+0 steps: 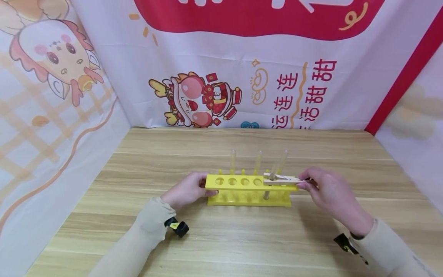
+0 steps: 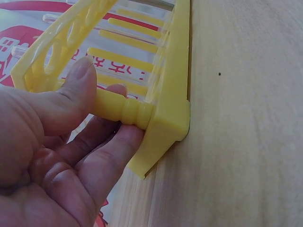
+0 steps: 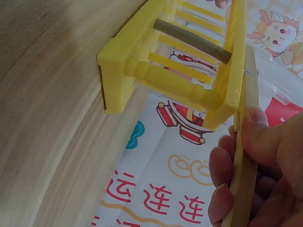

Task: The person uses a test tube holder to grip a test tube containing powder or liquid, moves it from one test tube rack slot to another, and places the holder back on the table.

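A yellow test tube rack [image 1: 238, 187] stands on the table. My left hand [image 1: 188, 188] grips its left end; in the left wrist view, thumb and fingers close around the yellow end post [image 2: 109, 105]. At the other end, my right hand [image 1: 328, 192] pinches a wooden test tube clamp [image 3: 241, 170] between thumb and fingers. The clamp's jaws lie over the rack's top plate, around a test tube [image 1: 266, 195] that passes through a hole near the right end. Greyish-brown in its lower part, this tube slants inside the rack [image 3: 191, 40].
Clear test tubes stand upright along the rack's back row, at the left [image 1: 233, 159], middle [image 1: 258, 161] and right [image 1: 283, 158]. Short yellow pegs [image 1: 243, 172] rise between them. A printed cloth [image 1: 214, 50] hangs behind the wooden table [image 1: 221, 238]. Wrist cameras sit on both sleeves.
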`<state>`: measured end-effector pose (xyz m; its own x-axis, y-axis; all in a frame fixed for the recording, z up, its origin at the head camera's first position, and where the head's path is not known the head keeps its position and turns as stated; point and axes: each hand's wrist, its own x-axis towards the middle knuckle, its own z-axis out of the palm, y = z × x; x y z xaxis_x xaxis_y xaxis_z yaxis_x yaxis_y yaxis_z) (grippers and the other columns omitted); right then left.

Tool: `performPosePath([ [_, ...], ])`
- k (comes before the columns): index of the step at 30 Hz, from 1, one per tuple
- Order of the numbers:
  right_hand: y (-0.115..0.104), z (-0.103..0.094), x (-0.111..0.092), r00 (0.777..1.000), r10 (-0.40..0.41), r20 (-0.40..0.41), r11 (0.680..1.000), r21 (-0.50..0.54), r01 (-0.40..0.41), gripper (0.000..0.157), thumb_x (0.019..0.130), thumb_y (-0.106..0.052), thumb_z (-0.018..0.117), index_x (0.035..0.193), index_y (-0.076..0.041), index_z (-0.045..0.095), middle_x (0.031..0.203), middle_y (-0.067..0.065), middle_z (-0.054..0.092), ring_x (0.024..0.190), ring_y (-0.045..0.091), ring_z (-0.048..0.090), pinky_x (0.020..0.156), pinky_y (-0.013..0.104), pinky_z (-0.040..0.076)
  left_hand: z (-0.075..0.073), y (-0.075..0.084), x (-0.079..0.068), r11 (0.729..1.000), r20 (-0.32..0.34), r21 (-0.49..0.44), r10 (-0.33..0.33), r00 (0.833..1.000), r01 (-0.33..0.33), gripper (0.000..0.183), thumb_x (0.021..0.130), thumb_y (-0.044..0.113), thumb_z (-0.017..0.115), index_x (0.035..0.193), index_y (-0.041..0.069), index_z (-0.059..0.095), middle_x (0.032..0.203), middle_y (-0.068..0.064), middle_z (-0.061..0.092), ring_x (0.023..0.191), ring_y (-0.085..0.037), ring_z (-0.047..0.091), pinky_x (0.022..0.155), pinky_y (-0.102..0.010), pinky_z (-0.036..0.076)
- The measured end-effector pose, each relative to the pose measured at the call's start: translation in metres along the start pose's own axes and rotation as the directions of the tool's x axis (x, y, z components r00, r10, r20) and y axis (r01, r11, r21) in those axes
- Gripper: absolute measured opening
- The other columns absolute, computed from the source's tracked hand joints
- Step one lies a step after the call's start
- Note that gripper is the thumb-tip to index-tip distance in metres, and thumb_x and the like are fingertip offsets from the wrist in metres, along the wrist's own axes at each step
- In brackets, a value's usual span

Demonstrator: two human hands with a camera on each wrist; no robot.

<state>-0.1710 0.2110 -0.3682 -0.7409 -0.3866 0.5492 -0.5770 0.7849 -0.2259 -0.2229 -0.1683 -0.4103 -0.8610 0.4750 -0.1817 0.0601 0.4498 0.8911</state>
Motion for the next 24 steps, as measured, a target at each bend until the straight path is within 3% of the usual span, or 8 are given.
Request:
performPosePath([
  [15, 0.0016, 0.0043, -0.0022, 1.0, -0.007, 0.025, 0.999, 0.032, 0.006, 0.016, 0.077, -0.006, 0.084, 0.086, -0.01, 0.071, 0.08, -0.005, 0.064, 0.067, 0.007, 0.057, 0.057, 0.03, 0.051, -0.0001, 0.0, -0.0004, 1.0, 0.004, 0.009, 0.027, 1.0, -0.027, 0.032, 0.09, 0.006, 0.072, 0.12, 0.015, 0.068, 0.118, 0.001, 0.069, 0.107, -0.015, 0.063, 0.097, -0.038, 0.049],
  [24, 0.003, 0.0045, -0.0025, 0.999, -0.007, 0.042, 0.999, 0.037, 0.006, 0.016, 0.079, -0.007, 0.082, 0.091, -0.009, 0.071, 0.082, -0.006, 0.064, 0.068, 0.007, 0.057, 0.058, 0.03, 0.051, 0.0002, 0.0002, -0.0012, 1.0, -0.005, 0.01, 0.008, 1.0, -0.007, 0.032, 0.09, 0.007, 0.073, 0.12, 0.016, 0.068, 0.119, 0.002, 0.068, 0.108, -0.015, 0.062, 0.099, -0.04, 0.048],
])
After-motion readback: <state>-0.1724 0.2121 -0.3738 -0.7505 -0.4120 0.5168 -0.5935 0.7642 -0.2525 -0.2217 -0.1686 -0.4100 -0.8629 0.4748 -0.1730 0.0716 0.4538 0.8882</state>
